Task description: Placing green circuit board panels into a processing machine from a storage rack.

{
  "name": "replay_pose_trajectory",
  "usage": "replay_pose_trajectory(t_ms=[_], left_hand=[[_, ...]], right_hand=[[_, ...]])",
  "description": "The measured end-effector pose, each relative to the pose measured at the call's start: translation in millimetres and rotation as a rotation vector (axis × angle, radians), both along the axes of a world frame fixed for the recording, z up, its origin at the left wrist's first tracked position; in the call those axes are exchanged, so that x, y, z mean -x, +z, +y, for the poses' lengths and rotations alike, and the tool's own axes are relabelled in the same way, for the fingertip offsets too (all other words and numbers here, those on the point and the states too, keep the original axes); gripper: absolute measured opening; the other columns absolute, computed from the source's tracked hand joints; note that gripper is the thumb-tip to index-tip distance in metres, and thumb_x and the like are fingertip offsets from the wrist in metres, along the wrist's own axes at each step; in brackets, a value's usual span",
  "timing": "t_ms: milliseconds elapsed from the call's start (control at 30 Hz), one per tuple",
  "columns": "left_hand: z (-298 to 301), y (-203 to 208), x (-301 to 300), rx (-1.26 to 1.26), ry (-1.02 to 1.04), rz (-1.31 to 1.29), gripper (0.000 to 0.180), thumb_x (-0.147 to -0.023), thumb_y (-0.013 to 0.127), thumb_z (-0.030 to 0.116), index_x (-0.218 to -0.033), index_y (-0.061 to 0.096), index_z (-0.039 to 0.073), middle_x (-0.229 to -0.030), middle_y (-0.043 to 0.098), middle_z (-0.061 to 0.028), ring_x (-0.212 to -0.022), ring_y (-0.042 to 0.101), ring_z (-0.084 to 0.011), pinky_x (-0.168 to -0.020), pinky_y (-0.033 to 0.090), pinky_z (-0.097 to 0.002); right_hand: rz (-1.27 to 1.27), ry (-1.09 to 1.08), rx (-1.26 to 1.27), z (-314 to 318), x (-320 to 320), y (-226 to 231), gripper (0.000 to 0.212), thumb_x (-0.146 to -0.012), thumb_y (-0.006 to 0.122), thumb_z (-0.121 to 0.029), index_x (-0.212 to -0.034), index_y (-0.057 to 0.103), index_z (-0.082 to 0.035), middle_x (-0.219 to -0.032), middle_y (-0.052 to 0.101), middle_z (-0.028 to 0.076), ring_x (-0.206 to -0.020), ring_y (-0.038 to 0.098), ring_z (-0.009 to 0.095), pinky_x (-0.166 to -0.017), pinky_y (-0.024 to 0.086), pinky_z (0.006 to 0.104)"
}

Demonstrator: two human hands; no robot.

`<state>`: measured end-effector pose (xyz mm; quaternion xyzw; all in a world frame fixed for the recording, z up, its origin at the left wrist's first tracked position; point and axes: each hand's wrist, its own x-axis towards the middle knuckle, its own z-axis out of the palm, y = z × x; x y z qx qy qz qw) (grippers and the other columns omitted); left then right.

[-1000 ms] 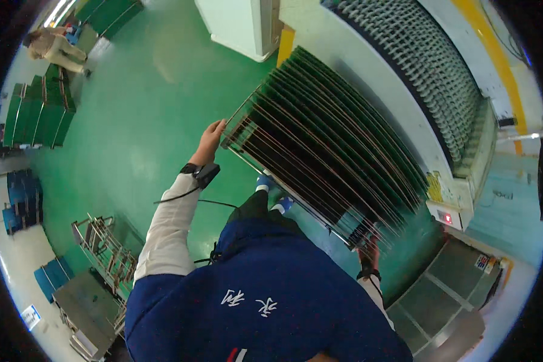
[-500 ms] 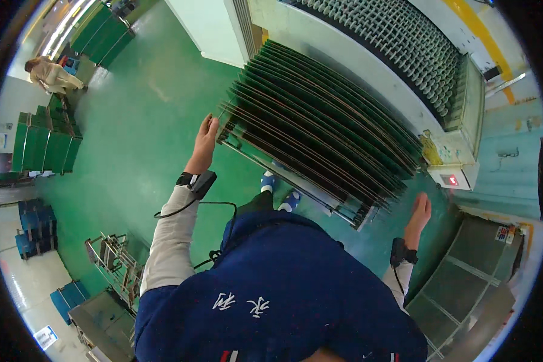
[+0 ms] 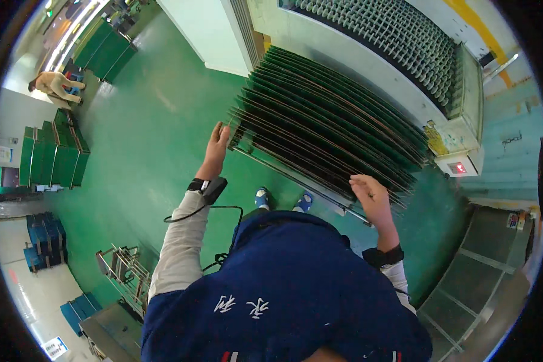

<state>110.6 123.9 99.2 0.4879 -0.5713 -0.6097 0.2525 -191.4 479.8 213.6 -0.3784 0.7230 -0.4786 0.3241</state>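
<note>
Panels (image 3: 329,123), green, stand in a rack (image 3: 321,194) ahead; the left hand (image 3: 216,148) is at their left end, the right hand (image 3: 374,198) by their near right edges; whether either grips, I cannot tell.

Glossy green floor (image 3: 145,163) — pale wall (image 3: 17,117)

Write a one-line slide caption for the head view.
Left hand and right hand at the near side of closely ranked green panels, beside a machine with rollers.
</note>
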Motion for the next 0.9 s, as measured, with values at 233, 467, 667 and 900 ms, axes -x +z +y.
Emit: replay_pose_trajectory(t_ms=[233, 467, 667, 900], left_hand=[[12.5, 17.8, -9.1, -0.027, 0.029, 0.014, 0.063, -0.101, 0.06, 0.037, -0.148, 0.04, 0.0, -0.138, 0.055, -0.0168, -0.123, 0.055, -0.0221, -0.106, 0.042, -0.033], [-0.8, -20.6, -19.5, 0.024, 0.032, 0.083, 0.059, -0.096, 0.067, 0.041, -0.139, 0.052, 0.004, -0.122, 0.06, -0.0083, -0.11, 0.061, -0.0195, -0.094, 0.047, -0.0315], [1.5, 4.5, -15.5, 0.013, -0.024, -0.04, 0.063, -0.096, 0.067, 0.043, -0.14, 0.049, 0.001, -0.129, 0.061, -0.0137, -0.114, 0.06, -0.0215, -0.097, 0.048, -0.0345], [-1.9, -7.0, -14.5, 0.024, 0.01, 0.067, 0.07, -0.092, 0.072, 0.042, -0.141, 0.047, -0.002, -0.138, 0.057, -0.0186, -0.124, 0.058, -0.0273, -0.105, 0.046, -0.0393]], right_hand=[[0.141, 0.186, -0.033, -32.9, -51.7, 6.1, 0.031, -0.088, 0.07, -0.014, -0.116, 0.067, -0.002, -0.109, 0.07, 0.015, -0.101, 0.069, 0.027, -0.088, 0.053, 0.0372], [0.441, 0.24, -0.166, -50.5, -81.1, 4.1, 0.04, -0.087, 0.071, -0.02, -0.123, 0.064, -0.004, -0.121, 0.066, 0.017, -0.113, 0.062, 0.036, -0.096, 0.049, 0.0426], [0.575, 0.191, -0.226, -60.5, -90.9, -33.5, 0.043, -0.086, 0.07, -0.026, -0.123, 0.062, -0.005, -0.112, 0.066, 0.019, -0.107, 0.062, 0.039, -0.092, 0.05, 0.0477], [0.809, 0.284, -0.547, -99.2, -90.9, -64.4, 0.025, -0.087, 0.067, -0.025, -0.097, 0.063, -0.002, -0.091, 0.067, 0.022, -0.091, 0.065, 0.042, -0.078, 0.051, 0.0522]])
